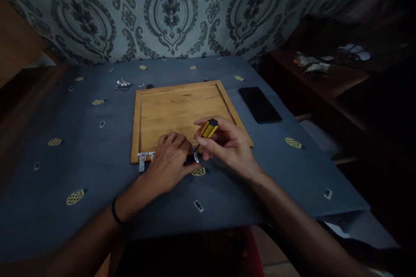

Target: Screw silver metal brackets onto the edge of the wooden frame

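A framed wooden door panel (pixel 182 108) lies flat on the cloth-covered table. My right hand (pixel 232 145) is closed round a screwdriver (pixel 209 128) with a yellow and black handle, tilted with its tip down at a metal hinge (pixel 195 156) on the panel's near edge. My left hand (pixel 172 160) lies over that same edge, fingers bent and thumb stretched along the hinge's lower end, holding it; the fingertips are partly hidden. Left of this hand, another metal hinge (pixel 142 161) sits at the panel's near-left corner, with part of a metal plate (pixel 151 155) beside it.
Loose metal hardware (pixel 122 84) lies at the back left of the table, and a small dark item (pixel 149 86) rests behind the panel. To the right is a black phone (pixel 260 104). A patterned curtain (pixel 170 13) hangs behind; dark furniture (pixel 321 82) stands at the right.
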`<action>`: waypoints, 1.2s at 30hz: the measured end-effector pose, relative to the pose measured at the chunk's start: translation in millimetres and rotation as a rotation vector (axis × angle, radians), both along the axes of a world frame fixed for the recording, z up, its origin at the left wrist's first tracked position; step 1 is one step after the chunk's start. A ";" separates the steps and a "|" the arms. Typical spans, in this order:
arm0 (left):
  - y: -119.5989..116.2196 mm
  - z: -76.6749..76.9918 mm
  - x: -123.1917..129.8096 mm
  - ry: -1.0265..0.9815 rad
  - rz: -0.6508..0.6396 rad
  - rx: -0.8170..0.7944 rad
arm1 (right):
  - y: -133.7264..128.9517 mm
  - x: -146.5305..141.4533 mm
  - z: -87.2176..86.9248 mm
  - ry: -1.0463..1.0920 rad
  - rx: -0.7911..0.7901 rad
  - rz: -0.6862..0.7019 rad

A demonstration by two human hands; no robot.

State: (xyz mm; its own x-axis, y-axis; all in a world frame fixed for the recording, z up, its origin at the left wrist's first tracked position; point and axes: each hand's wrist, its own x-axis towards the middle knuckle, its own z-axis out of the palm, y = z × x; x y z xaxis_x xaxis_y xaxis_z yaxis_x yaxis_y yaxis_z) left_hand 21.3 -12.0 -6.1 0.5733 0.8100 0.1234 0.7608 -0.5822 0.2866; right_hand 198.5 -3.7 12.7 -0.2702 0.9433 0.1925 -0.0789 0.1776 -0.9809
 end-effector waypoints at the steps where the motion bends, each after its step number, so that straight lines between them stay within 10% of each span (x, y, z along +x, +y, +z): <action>1: 0.0 0.3 0.0 -0.005 -0.001 -0.001 | 0.3 0.5 1.8 -0.012 0.005 0.029; 10: -0.9 -2.8 -0.8 -0.074 0.001 0.021 | 3.5 -14.0 -1.7 0.017 -0.025 0.062; 19: -0.1 2.6 -0.7 0.006 0.009 0.001 | 0.2 -3.1 4.9 0.099 0.090 -0.318; 36: -0.9 4.4 -0.3 -0.014 0.002 -0.013 | 2.1 -3.3 -7.6 0.027 0.008 -0.181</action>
